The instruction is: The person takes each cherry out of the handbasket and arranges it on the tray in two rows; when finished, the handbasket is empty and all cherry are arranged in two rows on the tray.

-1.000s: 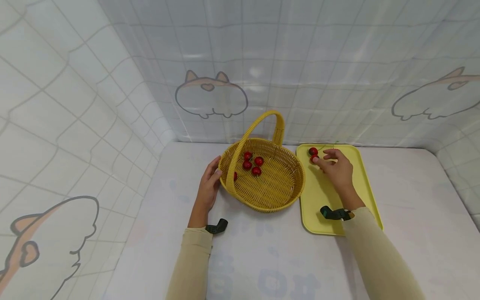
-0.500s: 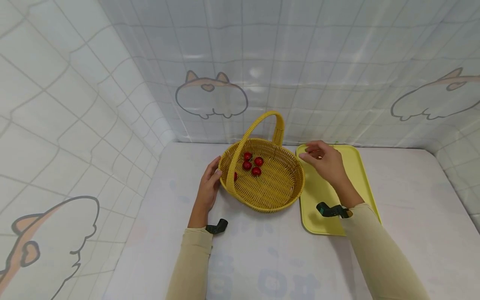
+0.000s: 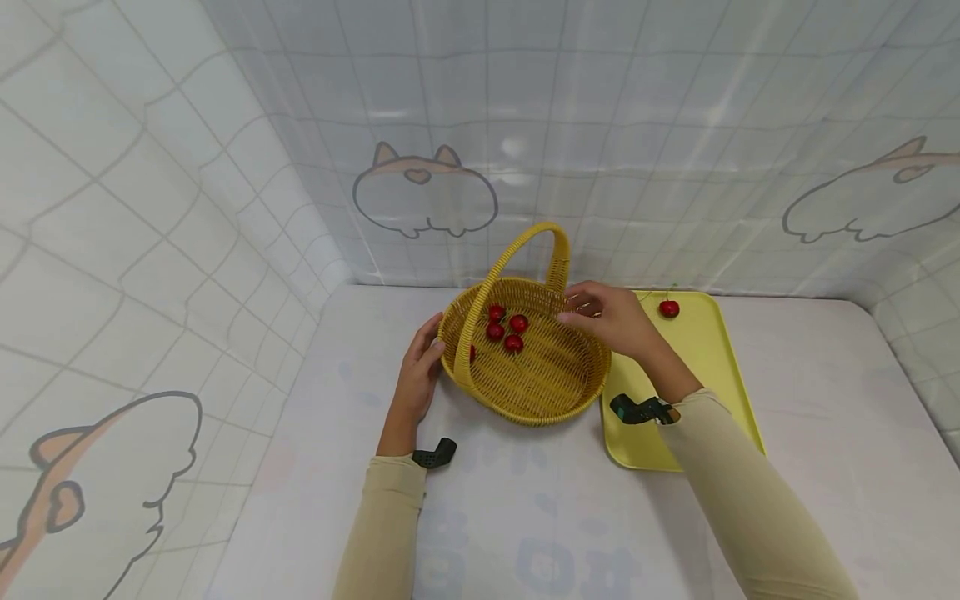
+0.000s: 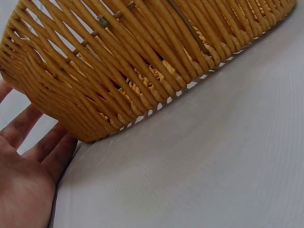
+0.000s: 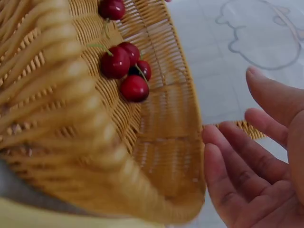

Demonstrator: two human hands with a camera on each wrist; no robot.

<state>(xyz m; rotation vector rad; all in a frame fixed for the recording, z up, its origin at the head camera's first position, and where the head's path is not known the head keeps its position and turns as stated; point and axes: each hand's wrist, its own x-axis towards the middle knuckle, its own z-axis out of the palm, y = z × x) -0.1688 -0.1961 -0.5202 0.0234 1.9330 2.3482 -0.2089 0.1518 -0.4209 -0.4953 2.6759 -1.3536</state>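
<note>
A yellow wicker basket (image 3: 555,375) with a tall arched handle holds several red cherries (image 3: 513,342) on its left side. My left hand (image 3: 416,375) rests against the basket's left wall; in the left wrist view its fingers (image 4: 47,145) lie nearly straight along the outside of the weave. My right hand (image 3: 611,321) is over the basket's back right rim. In the right wrist view its thumb and loosely bent fingers stand apart, with nothing seen between them. One cherry (image 3: 669,308) lies at the back of the yellow tray (image 3: 637,450). My right hand hides the tray's back left corner.
The tray stands close against the basket's right side. A white table cloth (image 3: 480,517) lies under both. Behind the table hangs a tile-patterned curtain (image 3: 637,167), and another stretch of it runs along the left.
My right hand has moved left from the tray to the basket's rim, uncovering the cherry at the tray's back. The left hand and basket have stayed put.
</note>
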